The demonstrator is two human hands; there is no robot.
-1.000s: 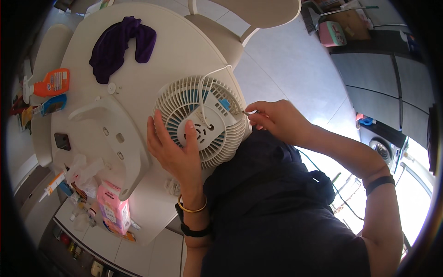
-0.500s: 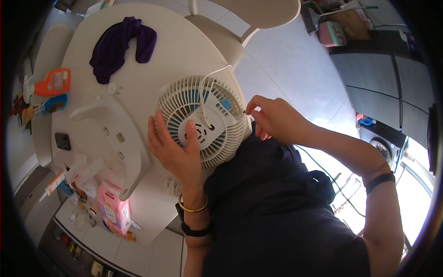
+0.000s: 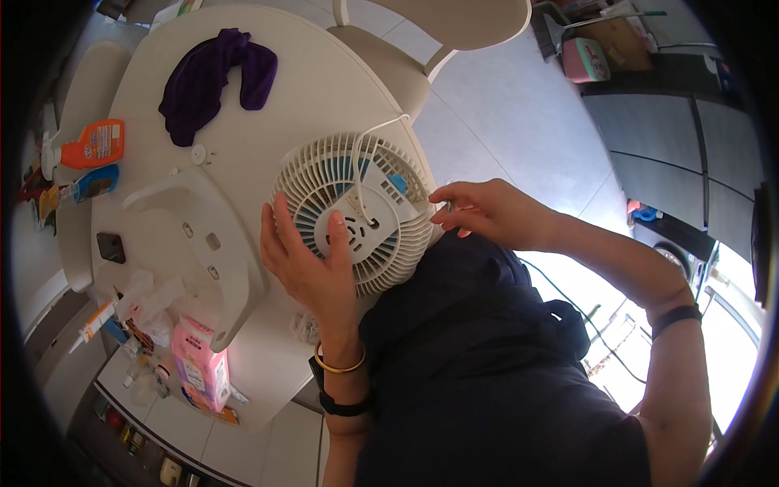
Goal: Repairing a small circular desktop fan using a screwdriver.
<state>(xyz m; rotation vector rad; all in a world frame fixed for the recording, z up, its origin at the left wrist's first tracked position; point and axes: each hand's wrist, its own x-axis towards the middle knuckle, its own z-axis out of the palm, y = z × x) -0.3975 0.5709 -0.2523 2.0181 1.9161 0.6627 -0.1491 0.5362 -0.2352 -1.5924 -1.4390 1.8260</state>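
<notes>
At the near right edge of the round white bench (image 3: pixel 324 89), against the dark-clothed lap: white round fan head (image 3: pixel 357 213), grille turned up toward the camera, blue blades showing through the slots, white cord looping off its far side. Left hand (image 3: pixel 304 260) spread flat on the near-left part of the grille, fingers fanned, thumb tip resting beside the centre hub; bracing rather than gripping. Gold bangle and dark band at that wrist. Right hand (image 3: pixel 479 213) at the right rim of the fan, fingers drawn together and curled toward the edge; looks like a pinch on something small at the rim, but what lies between the fingertips cannot be made out. Dark band on the right wrist. Key relation: fan sits between the two hands, left hand on top of its face, right hand level with its side, so the rim lies directly left of the right fingertips, touching or nearly so. Disc roughly flat-on to the view, axis pointing up at the head. Left of the fan on the bench: curved white fan stand (image 3: pixel 203 235) lying loose, just beside the left hand. Farther off: purple cloth (image 3: pixel 213 79) at the far side, orange spray bottle (image 3: pixel 93 146) at the far left edge, pink carton (image 3: pixel 199 367) on the near left, small dark square object (image 3: pixel 111 247) by the stand. White chair (image 3: pixel 422 40) beyond the bench.
</notes>
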